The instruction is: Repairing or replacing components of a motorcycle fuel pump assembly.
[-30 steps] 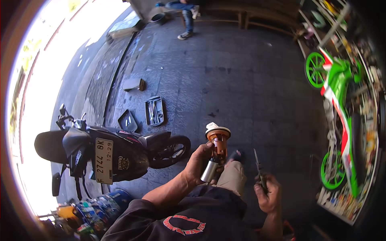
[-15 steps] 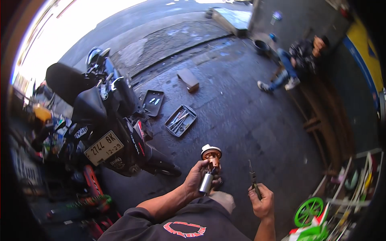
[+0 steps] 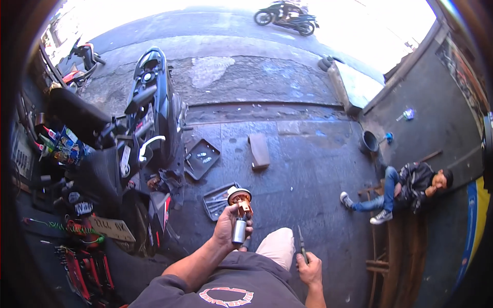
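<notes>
My left hand is closed around a motorcycle fuel pump, held in front of my shirt. It has a pale round cap, an amber-coloured middle and a silver cylinder at its lower end. Some of its middle is covered by my fingers. In my right hand is a slim pointed tool with a dark greenish handle, gripped at its lower end and pointing away from me. Its exact kind is hard to make out. The two hands are apart, with my pale-trousered knee between them.
A motorcycle stands to the left, its parts partly taken off. On the dark floor lie a tool tray, a black tray and a brown block. A person sits on a wooden bench at right. A motorbike passes outside.
My view has swung towards the street and the right-hand wall. Both hands now appear further left and lower, still holding the same things. A motorbike has come into view on the road.
</notes>
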Available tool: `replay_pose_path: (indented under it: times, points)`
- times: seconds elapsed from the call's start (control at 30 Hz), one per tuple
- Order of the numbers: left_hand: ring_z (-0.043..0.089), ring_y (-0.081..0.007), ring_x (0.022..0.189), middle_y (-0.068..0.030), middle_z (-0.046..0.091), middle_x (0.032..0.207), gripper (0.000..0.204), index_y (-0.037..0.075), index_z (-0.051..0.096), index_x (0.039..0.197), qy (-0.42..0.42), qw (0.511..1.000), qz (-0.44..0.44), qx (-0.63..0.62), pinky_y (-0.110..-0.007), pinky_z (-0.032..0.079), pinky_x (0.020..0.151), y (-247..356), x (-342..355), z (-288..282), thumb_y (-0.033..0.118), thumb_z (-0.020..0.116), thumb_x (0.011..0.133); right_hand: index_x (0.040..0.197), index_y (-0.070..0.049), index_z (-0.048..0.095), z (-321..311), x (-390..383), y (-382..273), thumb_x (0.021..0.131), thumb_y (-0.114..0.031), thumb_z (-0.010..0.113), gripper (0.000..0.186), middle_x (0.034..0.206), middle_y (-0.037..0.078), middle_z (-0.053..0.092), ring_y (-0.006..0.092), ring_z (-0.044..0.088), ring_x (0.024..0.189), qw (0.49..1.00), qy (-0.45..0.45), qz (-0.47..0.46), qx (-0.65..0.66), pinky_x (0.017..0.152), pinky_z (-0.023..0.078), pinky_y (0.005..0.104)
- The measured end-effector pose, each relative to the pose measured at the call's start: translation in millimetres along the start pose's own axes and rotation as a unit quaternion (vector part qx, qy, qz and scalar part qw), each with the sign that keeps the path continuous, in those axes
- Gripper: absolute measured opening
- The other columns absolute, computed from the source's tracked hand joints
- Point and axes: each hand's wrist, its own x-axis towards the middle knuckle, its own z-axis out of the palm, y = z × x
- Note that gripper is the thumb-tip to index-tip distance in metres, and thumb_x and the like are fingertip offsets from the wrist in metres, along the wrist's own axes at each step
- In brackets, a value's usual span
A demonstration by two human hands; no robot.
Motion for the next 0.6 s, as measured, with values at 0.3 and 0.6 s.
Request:
replay_pose_path:
  times: [0.3,0.6]
  points:
    - [0.058,-0.0193,0.072,-0.0081,0.058,0.087,0.037,0.004,0.052,0.109,0.052,0.986,0.137,-0.083,-0.031,0.051,0.058,102.4,171.1,52.7,0.038,0.053,0.094,0.073,0.004,0.061,-33.3,282.1,-63.2,0.086,-0.024,0.070,0.032,0.063,0.018,0.059,0.0267,0.058,0.056,0.993,-0.081,-0.025,-0.083,0.055,0.043,0.0415]
    - [0.059,-0.0220,0.072,-0.0117,0.060,0.086,0.038,0.003,0.056,0.106,0.109,0.937,0.280,-0.177,-0.035,0.052,0.063,175.3,235.8,85.2,0.039,0.052,0.093,0.070,0.004,0.057,-16.1,564.8,-263.2,0.085,-0.018,0.069,0.029,0.062,0.019,0.052,0.0324,0.053,0.060,0.929,-0.189,-0.275,-0.158,0.057,0.040,0.0421]
